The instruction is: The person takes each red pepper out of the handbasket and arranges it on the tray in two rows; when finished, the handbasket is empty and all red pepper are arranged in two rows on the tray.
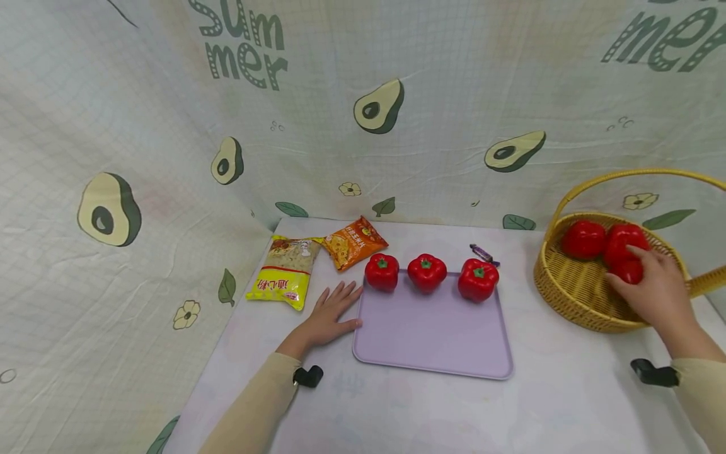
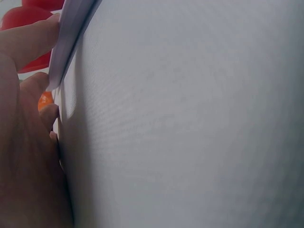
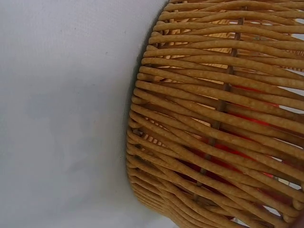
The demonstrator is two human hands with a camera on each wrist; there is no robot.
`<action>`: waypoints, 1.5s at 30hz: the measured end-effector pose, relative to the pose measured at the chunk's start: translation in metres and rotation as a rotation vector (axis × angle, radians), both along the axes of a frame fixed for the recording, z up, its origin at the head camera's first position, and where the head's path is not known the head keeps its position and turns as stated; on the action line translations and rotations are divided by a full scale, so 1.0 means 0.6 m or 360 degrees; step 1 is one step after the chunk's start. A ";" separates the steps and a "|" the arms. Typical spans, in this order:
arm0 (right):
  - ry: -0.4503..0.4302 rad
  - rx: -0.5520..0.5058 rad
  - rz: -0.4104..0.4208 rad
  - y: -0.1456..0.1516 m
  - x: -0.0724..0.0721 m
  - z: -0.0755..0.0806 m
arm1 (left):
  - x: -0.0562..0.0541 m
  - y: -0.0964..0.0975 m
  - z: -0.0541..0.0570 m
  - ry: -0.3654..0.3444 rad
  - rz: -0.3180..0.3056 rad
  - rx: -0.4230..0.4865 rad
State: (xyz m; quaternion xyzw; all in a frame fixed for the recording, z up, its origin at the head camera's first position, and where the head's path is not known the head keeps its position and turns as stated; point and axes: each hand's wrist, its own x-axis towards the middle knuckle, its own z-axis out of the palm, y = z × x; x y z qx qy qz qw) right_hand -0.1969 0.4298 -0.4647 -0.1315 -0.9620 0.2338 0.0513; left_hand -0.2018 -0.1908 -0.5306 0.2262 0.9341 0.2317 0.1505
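My right hand (image 1: 655,287) reaches into the yellow wicker basket (image 1: 573,312), its thumb and fingers around a red bell pepper (image 1: 626,271). Against that pepper sits more red (image 1: 624,238), and another red bell pepper (image 1: 584,239) lies to its left. The right wrist view shows mostly basket weave (image 3: 213,118), with red behind it; the hand itself is hidden there. My left hand (image 1: 329,316) lies with fingers spread at the left edge of a lilac tray (image 1: 433,334), its thumb touching the rim. Three red bell peppers line the tray's far edge: left (image 1: 382,272), middle (image 1: 426,273) and right (image 1: 478,280).
A yellow pasta bag (image 1: 283,271) and an orange snack packet (image 1: 354,243) lie beyond my left hand. Behind the right-hand tray pepper is a small purple-wrapped candy (image 1: 484,255). The basket's tall handle (image 1: 635,171) arches over it. A printed cloth (image 1: 442,164) hangs behind the table.
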 end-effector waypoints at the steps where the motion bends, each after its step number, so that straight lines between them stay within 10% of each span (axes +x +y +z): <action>1: -0.0004 0.0004 0.0003 0.000 0.000 0.000 | 0.000 0.000 0.000 -0.0002 0.0000 -0.0003; 16: 0.0006 0.0192 0.0178 0.000 0.006 -0.004 | -0.002 -0.003 -0.005 -0.0007 -0.0005 0.0022; 45: 0.0000 -0.0055 0.0234 -0.019 0.018 -0.003 | 0.002 0.001 0.003 0.0002 0.0003 0.0013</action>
